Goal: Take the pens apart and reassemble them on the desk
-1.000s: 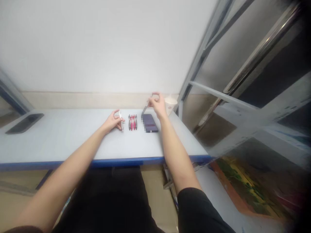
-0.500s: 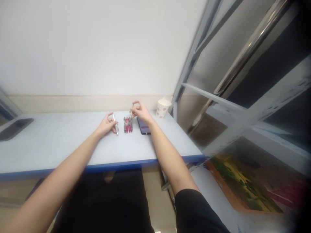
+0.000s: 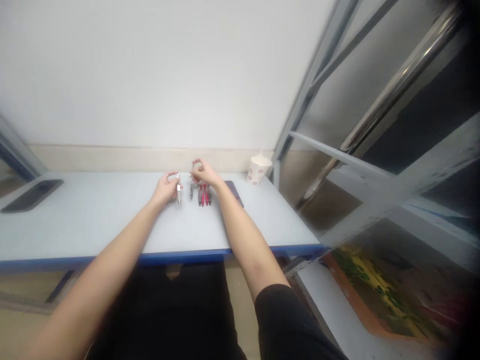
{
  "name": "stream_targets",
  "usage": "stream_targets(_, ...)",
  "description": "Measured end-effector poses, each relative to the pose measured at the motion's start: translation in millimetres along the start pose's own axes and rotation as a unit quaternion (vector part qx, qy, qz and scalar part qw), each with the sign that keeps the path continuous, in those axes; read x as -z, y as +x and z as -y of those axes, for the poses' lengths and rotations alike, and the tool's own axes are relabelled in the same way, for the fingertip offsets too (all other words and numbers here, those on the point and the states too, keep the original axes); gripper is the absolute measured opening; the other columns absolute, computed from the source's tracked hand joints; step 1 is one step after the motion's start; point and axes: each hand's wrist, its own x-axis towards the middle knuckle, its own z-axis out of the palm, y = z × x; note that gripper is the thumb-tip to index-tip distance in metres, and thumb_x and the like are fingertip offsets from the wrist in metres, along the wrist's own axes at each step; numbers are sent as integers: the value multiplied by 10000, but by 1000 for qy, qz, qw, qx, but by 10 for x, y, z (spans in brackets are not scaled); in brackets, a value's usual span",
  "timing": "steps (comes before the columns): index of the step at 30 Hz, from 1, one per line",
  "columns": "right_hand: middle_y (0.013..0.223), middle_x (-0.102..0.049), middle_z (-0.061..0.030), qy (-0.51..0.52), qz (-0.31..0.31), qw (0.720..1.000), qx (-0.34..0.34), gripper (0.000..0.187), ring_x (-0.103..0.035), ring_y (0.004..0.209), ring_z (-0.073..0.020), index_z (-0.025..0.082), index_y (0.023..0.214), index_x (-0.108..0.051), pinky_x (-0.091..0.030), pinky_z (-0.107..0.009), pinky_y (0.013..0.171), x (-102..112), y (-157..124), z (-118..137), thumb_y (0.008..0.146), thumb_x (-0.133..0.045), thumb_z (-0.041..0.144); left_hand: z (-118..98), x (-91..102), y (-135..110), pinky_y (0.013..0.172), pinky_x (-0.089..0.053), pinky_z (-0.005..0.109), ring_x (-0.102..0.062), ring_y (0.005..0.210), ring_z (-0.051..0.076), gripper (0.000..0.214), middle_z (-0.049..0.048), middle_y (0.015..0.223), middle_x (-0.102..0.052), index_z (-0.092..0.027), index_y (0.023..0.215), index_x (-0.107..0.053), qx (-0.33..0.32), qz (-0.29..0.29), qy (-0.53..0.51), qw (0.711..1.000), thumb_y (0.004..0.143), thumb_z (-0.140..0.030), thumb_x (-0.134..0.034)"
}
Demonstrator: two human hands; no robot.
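Observation:
My left hand (image 3: 165, 189) is closed on a white pen (image 3: 179, 192), its tip pointing down toward the table. Just to the right, my right hand (image 3: 202, 172) pinches a dark grey pen (image 3: 192, 186) near its upper end, held steeply with the tip low. Several red and grey pens (image 3: 204, 196) lie side by side on the table, a little right of the grey pen. My right wrist partly covers their far ends. Beyond that wrist a dark phone (image 3: 234, 192) lies flat, partly hidden by my forearm.
A patterned paper cup (image 3: 258, 169) stands at the table's back right. The white table (image 3: 112, 220) has a blue front edge and a dark inset panel (image 3: 33, 195) at far left. Metal shelving (image 3: 341, 165) rises along the right side.
My right hand has moved left, carrying the dark grey pen away from the row toward my left hand. The white pen has stayed in my left hand. The view has shifted slightly.

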Motion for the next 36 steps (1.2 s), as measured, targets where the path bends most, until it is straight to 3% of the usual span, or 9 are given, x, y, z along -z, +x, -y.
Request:
stream_targets(5, 599, -587, 107, -37, 11, 999, -12, 214, -570, 473, -92, 231, 1028, -482, -464, -176, 475, -117, -92, -15, 930, -629, 110, 11, 15, 15, 405, -304, 190, -442, 373, 81, 425, -38, 658, -654, -138, 1327, -550, 18, -33, -6, 999, 919, -214, -640)
stream_targets(12, 629, -638, 65, -66, 13, 997, -39, 190, -585, 477, -112, 219, 977, -523, -426, -181, 430, -80, -229, -41, 901, -673, 131, 20, -28, 6, 428, -295, 192, -461, 400, 88, 397, -28, 667, -656, -140, 1329, -553, 23, -12, -15, 1000, 942, -203, -612)
stream_targets(18, 618, -616, 91, -70, -12, 997, -34, 255, -580, 488, -99, 229, 1026, -501, -468, -172, 474, -117, -245, -63, 880, -704, 176, 51, -39, -11, 452, -335, 192, -481, 416, 97, 372, -28, 645, -648, -146, 1272, -586, 21, -3, -16, 1000, 916, -221, -665)
stream_targets(25, 609, -598, 82, -53, -24, 998, -28, 152, -580, 517, -106, 222, 1002, -534, -462, -180, 491, -110, -257, -56, 920, -652, 172, 31, 0, -16, 523, -435, 217, -533, 481, 114, 376, -26, 699, -657, -169, 1304, -584, -11, -34, -8, 999, 937, -235, -629)
stream_targets(36, 604, -579, 87, -62, -29, 997, -32, 160, -537, 502, -116, 225, 1019, -507, -440, -207, 500, -125, -261, -81, 925, -617, 156, 119, -28, 9, 505, -421, 214, -525, 476, 117, 365, -18, 678, -647, -145, 1289, -597, -14, -15, 9, 1000, 937, -240, -612)
